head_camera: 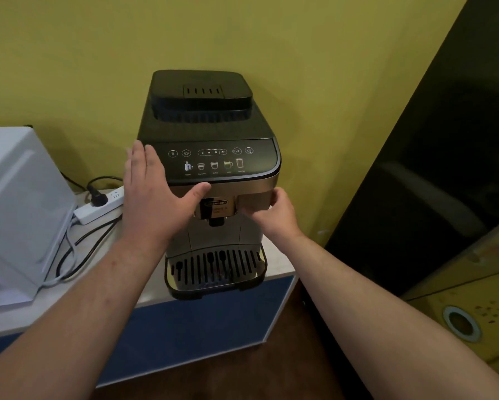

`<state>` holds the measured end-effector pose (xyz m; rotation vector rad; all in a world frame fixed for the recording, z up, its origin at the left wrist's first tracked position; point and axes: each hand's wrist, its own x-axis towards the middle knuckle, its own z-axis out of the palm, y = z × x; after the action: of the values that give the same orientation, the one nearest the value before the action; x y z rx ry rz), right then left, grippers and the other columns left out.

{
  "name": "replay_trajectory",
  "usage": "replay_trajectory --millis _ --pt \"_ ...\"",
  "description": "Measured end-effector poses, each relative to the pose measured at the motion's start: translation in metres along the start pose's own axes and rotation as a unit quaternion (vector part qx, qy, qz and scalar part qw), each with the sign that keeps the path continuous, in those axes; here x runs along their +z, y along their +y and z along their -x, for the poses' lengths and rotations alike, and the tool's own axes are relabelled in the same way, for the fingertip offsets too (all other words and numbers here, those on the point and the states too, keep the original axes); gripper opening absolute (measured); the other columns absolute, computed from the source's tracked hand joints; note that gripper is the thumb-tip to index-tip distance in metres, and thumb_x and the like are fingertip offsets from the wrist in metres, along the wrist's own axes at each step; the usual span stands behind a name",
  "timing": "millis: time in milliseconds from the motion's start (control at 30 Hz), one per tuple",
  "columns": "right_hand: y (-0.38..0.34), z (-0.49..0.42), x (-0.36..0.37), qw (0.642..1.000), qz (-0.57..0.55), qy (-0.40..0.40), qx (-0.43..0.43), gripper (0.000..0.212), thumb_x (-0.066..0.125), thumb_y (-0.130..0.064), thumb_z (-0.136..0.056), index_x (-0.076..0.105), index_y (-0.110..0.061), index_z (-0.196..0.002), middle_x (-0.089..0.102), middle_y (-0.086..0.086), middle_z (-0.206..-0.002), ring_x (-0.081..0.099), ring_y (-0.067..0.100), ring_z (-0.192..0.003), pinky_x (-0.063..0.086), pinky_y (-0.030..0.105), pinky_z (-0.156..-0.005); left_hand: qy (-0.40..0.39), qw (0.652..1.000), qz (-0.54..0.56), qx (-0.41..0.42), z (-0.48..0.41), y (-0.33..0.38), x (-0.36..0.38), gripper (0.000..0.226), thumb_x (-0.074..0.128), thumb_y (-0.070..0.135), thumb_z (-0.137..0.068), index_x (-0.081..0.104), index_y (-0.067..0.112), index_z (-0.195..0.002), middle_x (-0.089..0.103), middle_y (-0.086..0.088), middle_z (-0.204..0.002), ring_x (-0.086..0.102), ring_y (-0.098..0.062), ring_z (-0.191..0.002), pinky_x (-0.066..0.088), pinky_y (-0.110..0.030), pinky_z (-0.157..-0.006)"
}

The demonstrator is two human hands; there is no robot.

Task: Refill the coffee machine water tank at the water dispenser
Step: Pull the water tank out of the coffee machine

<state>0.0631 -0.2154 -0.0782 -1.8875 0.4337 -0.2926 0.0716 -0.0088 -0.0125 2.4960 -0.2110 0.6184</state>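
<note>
The coffee machine [210, 157] stands on the bench [274, 264] against the wall [314, 67], its drip tray [215, 272] overhanging the bench's front edge. The right hand [274, 212] pinches the front panel [254, 202] at the machine's right corner, probably the tank's face. The left hand [153, 194] lies spread against the machine's left side. A power strip [98, 207] and white appliance [20, 203] crowd the left; the right bench edge sits close beside the machine.
</note>
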Motion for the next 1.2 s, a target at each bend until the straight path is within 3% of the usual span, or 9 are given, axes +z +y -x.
replay_trajectory --millis 200,400,533,667,800,1000,1200 --pt "0.006 -0.017 0.010 0.998 -0.053 0.022 0.033 0.062 0.089 -0.033 -0.060 0.049 -0.024 -0.106 0.066 -0.006 -0.103 0.062 0.011 -0.094 0.049 0.025 -0.074 0.015 1.000 0.008 -0.003 0.000 -0.001 0.004 0.111 0.060 0.064 -0.080 0.008 0.001 -0.154 0.005 -0.016 -0.165 0.001 -0.028 -0.152 0.003 -0.037 -0.121" --pt "0.012 -0.018 0.018 0.996 -0.078 0.007 0.052 0.037 0.085 -0.031 -0.068 0.051 -0.031 -0.083 0.066 -0.006 -0.093 0.061 0.016 -0.093 0.047 0.029 -0.079 0.021 1.000 0.017 -0.006 0.001 -0.001 0.005 0.111 0.061 0.064 -0.080 0.006 0.002 -0.154 0.004 -0.015 -0.165 0.001 -0.028 -0.152 0.004 -0.037 -0.120" --pt "0.015 -0.018 0.018 0.997 -0.066 0.005 0.040 0.045 0.085 -0.039 -0.066 0.052 -0.029 -0.095 0.065 -0.005 -0.098 0.060 0.014 -0.093 0.046 0.028 -0.078 0.020 1.000 0.018 -0.007 0.000 -0.001 0.005 0.111 0.060 0.065 -0.080 0.005 0.003 -0.155 0.002 -0.014 -0.165 -0.001 -0.027 -0.152 0.003 -0.036 -0.120" --pt "0.014 -0.017 0.018 0.999 -0.011 0.026 0.027 0.054 0.084 -0.051 -0.061 0.059 -0.025 -0.101 0.067 -0.011 -0.093 0.062 0.007 -0.086 0.048 0.023 -0.067 0.021 0.999 0.023 -0.014 0.001 0.000 0.006 0.112 0.061 0.065 -0.079 0.004 0.005 -0.155 0.001 -0.012 -0.166 0.000 -0.026 -0.152 0.004 -0.036 -0.119" --pt "0.014 -0.007 0.019 0.998 -0.001 0.051 0.026 0.053 0.084 -0.049 -0.061 0.056 -0.024 -0.098 0.064 -0.014 -0.086 0.058 -0.001 -0.079 0.043 0.016 -0.058 0.019 0.999 0.027 -0.020 0.001 0.000 0.006 0.114 0.062 0.066 -0.078 0.004 0.006 -0.155 0.001 -0.011 -0.166 0.000 -0.026 -0.152 0.005 -0.036 -0.119" --pt "0.015 0.000 0.018 0.998 -0.012 0.053 0.038 0.046 0.084 -0.050 -0.060 0.056 -0.029 -0.091 0.067 -0.014 -0.087 0.063 0.002 -0.080 0.045 0.016 -0.058 0.021 0.999 0.034 -0.019 0.001 -0.001 0.006 0.113 0.062 0.065 -0.078 0.004 0.006 -0.155 0.001 -0.011 -0.166 -0.001 -0.025 -0.152 0.005 -0.036 -0.120" --pt "0.014 0.010 0.012 0.998 -0.018 0.039 0.043 0.040 0.084 -0.036 -0.066 0.047 -0.033 -0.080 0.061 -0.014 -0.087 0.059 0.004 -0.081 0.043 0.016 -0.058 0.017 0.999 0.027 -0.019 0.001 0.000 0.005 0.114 0.061 0.066 -0.078 0.004 0.005 -0.155 0.001 -0.012 -0.166 -0.001 -0.026 -0.152 0.006 -0.037 -0.120"
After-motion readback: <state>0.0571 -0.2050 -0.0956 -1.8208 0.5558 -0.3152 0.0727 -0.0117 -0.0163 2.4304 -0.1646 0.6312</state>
